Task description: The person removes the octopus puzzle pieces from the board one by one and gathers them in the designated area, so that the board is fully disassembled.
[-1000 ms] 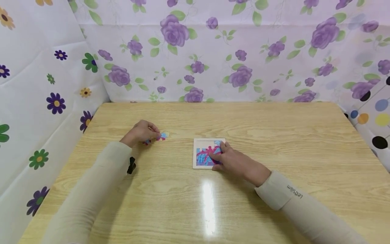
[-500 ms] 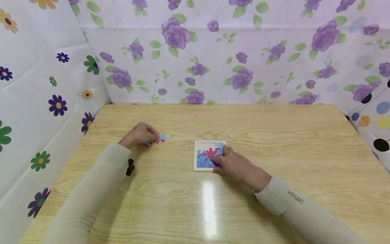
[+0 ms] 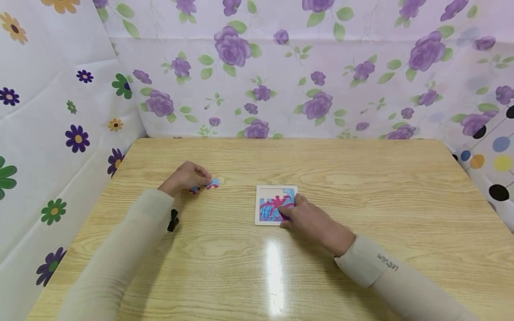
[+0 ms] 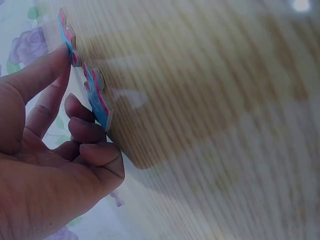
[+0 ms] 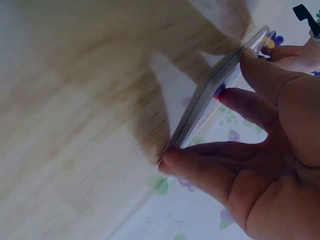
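Observation:
My left hand (image 3: 188, 175) is at the left of the table, thumb and index fingertips together at a blue and pink jigsaw piece (image 3: 213, 183). Its other fingers are curled in the left wrist view, beside a second jigsaw piece (image 4: 97, 97) close to the table. My right hand (image 3: 315, 223) grips the right side of a square, white-framed puzzle board (image 3: 257, 209). The thumb is at the near edge, the index fingertip presses on the picture, and other fingers reach the far right edge. A pink octopus picture (image 3: 273, 207) fills the board's lower part and right side; a pale gap shows along the top left.
The wood-grain table (image 3: 225, 263) reaches back to a cloth with purple roses (image 3: 233, 47). At the left hangs a white flowered cloth (image 3: 48, 178), at the right a dotted one (image 3: 499, 160). A black clip-like object (image 3: 173, 220) is at my left cuff.
My right fingers have slipped slightly outward from the board's upper right corner onto its edge. The left hand stays at its piece, and the head view has shifted slightly.

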`<state>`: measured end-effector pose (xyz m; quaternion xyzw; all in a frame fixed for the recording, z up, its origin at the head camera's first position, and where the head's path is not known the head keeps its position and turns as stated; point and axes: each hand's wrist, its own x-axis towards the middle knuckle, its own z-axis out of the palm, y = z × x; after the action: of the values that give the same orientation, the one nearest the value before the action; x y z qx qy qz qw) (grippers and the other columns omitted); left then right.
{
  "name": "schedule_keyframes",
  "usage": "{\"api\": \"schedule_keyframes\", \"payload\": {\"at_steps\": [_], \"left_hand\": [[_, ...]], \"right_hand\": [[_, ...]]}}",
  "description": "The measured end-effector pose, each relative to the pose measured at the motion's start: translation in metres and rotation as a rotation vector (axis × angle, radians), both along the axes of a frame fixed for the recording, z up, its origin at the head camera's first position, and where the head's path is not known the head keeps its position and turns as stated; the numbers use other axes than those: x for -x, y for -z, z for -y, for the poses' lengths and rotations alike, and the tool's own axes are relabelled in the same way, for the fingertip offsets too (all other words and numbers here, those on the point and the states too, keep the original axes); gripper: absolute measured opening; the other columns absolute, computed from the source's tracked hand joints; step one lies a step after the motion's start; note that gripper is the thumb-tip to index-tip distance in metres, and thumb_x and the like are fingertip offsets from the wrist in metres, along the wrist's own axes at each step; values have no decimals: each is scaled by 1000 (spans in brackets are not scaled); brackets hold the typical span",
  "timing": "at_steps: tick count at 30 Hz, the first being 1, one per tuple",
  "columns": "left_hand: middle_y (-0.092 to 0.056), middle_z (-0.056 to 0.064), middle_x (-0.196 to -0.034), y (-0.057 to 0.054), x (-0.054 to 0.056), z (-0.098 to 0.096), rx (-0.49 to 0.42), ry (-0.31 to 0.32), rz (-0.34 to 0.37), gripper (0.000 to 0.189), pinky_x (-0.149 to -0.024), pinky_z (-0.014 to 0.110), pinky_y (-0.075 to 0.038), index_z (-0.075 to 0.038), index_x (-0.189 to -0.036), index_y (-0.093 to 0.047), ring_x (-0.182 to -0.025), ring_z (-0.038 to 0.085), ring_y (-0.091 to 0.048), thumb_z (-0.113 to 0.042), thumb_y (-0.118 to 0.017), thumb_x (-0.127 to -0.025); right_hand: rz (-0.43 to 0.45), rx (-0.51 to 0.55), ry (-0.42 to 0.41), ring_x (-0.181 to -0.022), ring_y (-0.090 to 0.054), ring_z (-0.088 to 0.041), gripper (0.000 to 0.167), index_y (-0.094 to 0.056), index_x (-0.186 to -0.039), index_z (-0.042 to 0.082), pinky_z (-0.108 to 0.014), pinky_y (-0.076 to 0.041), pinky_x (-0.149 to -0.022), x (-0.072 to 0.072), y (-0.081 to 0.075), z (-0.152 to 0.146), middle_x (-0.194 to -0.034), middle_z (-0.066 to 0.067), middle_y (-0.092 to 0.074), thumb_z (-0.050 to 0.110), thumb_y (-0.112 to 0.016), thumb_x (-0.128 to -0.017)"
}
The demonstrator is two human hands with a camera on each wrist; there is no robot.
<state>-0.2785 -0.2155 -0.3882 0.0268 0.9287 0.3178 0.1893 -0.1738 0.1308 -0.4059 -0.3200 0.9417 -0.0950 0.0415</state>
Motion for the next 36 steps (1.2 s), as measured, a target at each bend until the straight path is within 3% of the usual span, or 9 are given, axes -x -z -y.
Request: {"api": "schedule_keyframes", "payload": {"at_steps": [4,10,19,23,27,31,33,36], "left_hand": [[-66,12,-107,1,1,-3,4,5,-1,23,-78,36,-45,-3,-108,-73,-87,22,-55,-22,-67,-97],[-67,10,-103,1,1,-4,-10,5,1,24,-75,35,-44,-2,-109,-72,-82,20,-53,-22,-67,-97],[-59,14,-112,-8,2,-12,-84,-25,11,27,-79,36,-43,0,-115,-68,-92,24,-50,-21,-64,-99],[-59,11,-106,-11,3,-26,-72,10,-5,27,-75,35,-44,-3,-116,-69,-85,21,-49,-23,-65,-98],[-57,5,-90,-15,1,-46,-76,65,-13,26,-69,32,-42,-4,-114,-70,-77,17,-45,-24,-67,-97],[-52,1,-71,-18,0,-66,-97,90,10,23,-51,27,-35,-8,-112,-71,-54,12,-37,-25,-68,-97],[-57,2,-72,-19,0,-75,-102,94,13,21,-45,27,-30,-10,-110,-72,-46,11,-30,-25,-68,-97],[-67,6,-95,-19,0,-89,-116,104,7,18,-51,27,-35,-9,-108,-74,-56,11,-38,-23,-69,-96]], "right_hand": [[-27,-21,-1,-69,-38,-19,42,-69,-126,5,-25,-38,-55,-1,0,1,-79,-15,-50,28,-73,-92],[-67,-49,-15,-69,-40,-18,41,-72,-124,7,-25,-40,-55,-1,0,0,-80,-15,-56,31,-74,-91],[-58,-70,-32,-72,-46,-21,44,-69,-128,7,-30,-47,-60,-1,-1,-3,-90,-21,-60,32,-73,-92],[-13,-67,-26,-81,-53,-28,46,-66,-132,7,-36,-53,-70,-2,-2,-5,-105,-29,-59,30,-73,-93],[11,-54,-20,-85,-54,-30,46,-65,-133,6,-37,-53,-74,-3,-3,-6,-107,-29,-58,27,-73,-93],[14,-35,-5,-98,-60,-37,46,-64,-133,4,-41,-55,-83,-4,-2,-6,-117,-32,-57,26,-74,-93],[3,-36,-5,-104,-61,-41,46,-64,-133,4,-44,-55,-86,-4,-2,-6,-122,-34,-55,25,-74,-93],[-22,-55,-24,-99,-62,-37,46,-65,-132,3,-42,-56,-83,-4,-2,-7,-124,-32,-56,25,-73,-93]]}}
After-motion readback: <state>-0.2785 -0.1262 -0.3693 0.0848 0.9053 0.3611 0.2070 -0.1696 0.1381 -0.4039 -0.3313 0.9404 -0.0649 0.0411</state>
